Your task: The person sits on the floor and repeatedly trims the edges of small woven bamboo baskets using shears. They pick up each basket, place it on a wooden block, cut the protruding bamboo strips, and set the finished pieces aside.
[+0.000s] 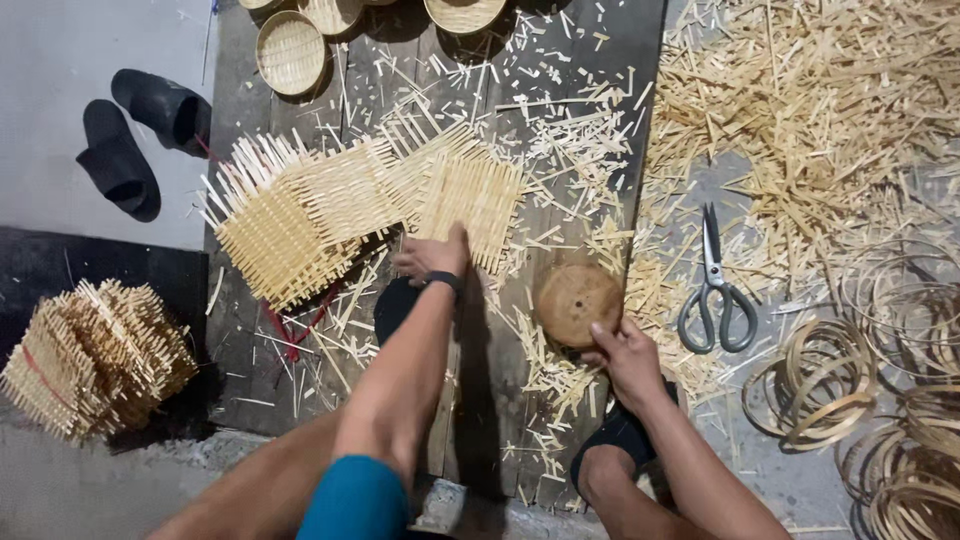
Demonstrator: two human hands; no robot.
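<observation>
Left hand [432, 257] presses flat on woven bamboo mat [470, 195] lying on plank floor [480, 370]; right hand [625, 352] grips round wooden disc [577, 302]. Risk: mat strips splay loose, offcuts [560, 380] prick fingers, disc slips.

wooden boards [490, 390], woven mats [340, 200], offcuts [560, 140], scissors [715, 290]

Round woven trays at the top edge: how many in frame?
4. One whole tray at top left; three more cut off by the frame's top edge. More may lie beyond the frame.
</observation>
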